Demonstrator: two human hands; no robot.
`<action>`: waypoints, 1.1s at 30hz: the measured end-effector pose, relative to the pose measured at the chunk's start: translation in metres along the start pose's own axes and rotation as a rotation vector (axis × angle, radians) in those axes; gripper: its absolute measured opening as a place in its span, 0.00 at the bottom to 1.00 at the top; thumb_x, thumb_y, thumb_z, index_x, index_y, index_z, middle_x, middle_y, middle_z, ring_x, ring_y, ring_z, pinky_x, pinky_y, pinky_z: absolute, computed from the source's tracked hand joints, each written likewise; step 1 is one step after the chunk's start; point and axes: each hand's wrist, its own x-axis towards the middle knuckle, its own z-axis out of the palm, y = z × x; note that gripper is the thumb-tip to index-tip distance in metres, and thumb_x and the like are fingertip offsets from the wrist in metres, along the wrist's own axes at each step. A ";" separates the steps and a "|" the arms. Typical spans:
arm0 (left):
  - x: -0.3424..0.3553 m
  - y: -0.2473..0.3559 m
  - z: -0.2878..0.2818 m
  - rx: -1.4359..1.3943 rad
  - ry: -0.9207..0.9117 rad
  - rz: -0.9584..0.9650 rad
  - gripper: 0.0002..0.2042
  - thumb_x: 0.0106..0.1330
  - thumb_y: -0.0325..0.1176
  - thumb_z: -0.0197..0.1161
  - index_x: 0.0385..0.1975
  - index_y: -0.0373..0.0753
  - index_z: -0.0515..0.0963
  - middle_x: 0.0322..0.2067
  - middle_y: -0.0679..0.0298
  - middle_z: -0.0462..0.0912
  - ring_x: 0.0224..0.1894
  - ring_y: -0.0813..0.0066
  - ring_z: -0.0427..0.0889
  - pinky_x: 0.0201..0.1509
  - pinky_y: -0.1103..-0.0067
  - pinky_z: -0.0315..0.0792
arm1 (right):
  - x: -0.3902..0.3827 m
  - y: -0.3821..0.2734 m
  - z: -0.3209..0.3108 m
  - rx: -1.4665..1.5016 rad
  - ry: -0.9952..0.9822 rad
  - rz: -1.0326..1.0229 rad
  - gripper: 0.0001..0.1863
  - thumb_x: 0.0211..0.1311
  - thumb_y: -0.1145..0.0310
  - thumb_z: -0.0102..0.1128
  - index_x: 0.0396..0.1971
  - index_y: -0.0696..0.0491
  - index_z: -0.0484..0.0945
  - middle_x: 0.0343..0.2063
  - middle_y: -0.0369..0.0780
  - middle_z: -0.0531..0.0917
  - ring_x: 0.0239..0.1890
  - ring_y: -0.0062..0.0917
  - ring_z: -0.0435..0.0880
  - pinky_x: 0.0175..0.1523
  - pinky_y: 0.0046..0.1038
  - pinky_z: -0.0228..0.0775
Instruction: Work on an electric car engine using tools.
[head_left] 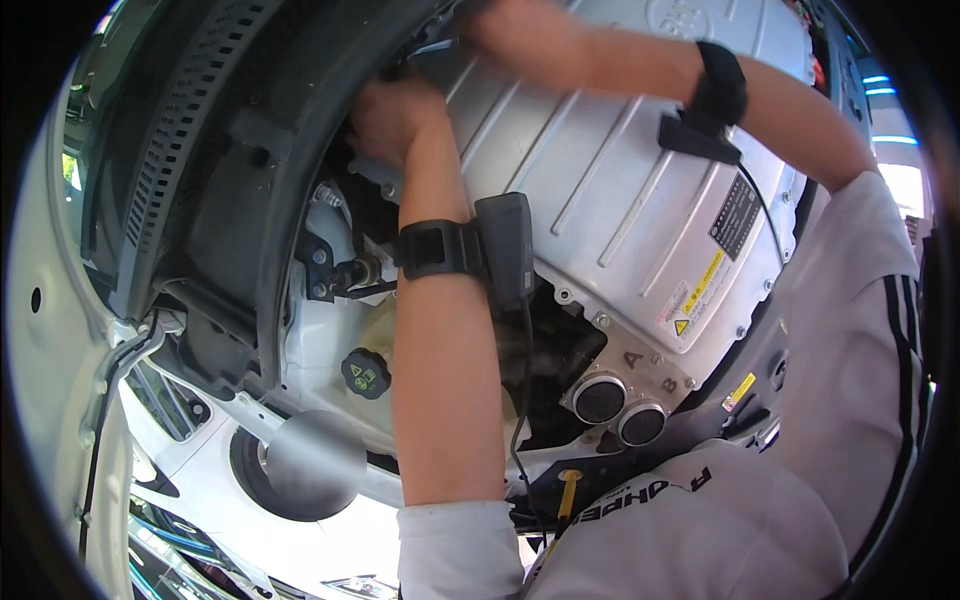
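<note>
My left hand reaches into the dark gap between the black cowl edge and the ribbed silver metal housing in a vehicle's engine bay. Its fingertips are hidden there. My right hand is at the upper end of that gap, blurred, with its fingers out of clear sight. I cannot tell what either holds. A black strapped device is on each of my forearms, with a thin cable hanging from it. Below the left hand are a bolted bracket and a hose fitting.
A reservoir with a black cap sits beside my left forearm. Two round connectors are at the housing's lower corner, above a yellow dipstick-like handle. A painted body panel runs along the left, and a white car stands beyond.
</note>
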 end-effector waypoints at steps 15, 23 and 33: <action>0.014 -0.017 -0.005 0.085 -0.041 -0.020 0.22 0.54 0.48 0.69 0.46 0.43 0.81 0.45 0.60 0.83 0.50 0.60 0.81 0.55 0.68 0.71 | -0.007 -0.034 0.008 -0.079 0.155 0.072 0.08 0.55 0.70 0.58 0.31 0.58 0.80 0.36 0.46 0.77 0.43 0.39 0.79 0.48 0.37 0.74; -0.005 0.006 -0.001 -0.020 0.012 0.061 0.17 0.55 0.48 0.68 0.40 0.48 0.84 0.43 0.61 0.84 0.48 0.59 0.81 0.53 0.67 0.71 | 0.006 0.017 -0.002 0.061 -0.099 0.189 0.10 0.55 0.66 0.61 0.29 0.58 0.82 0.36 0.46 0.79 0.41 0.40 0.81 0.47 0.38 0.75; 0.006 -0.008 -0.004 -0.002 0.049 0.034 0.18 0.55 0.49 0.68 0.40 0.47 0.84 0.44 0.59 0.83 0.48 0.61 0.81 0.58 0.69 0.66 | -0.006 -0.010 0.015 0.155 0.218 0.093 0.09 0.54 0.69 0.59 0.33 0.57 0.81 0.35 0.43 0.79 0.43 0.37 0.79 0.50 0.36 0.72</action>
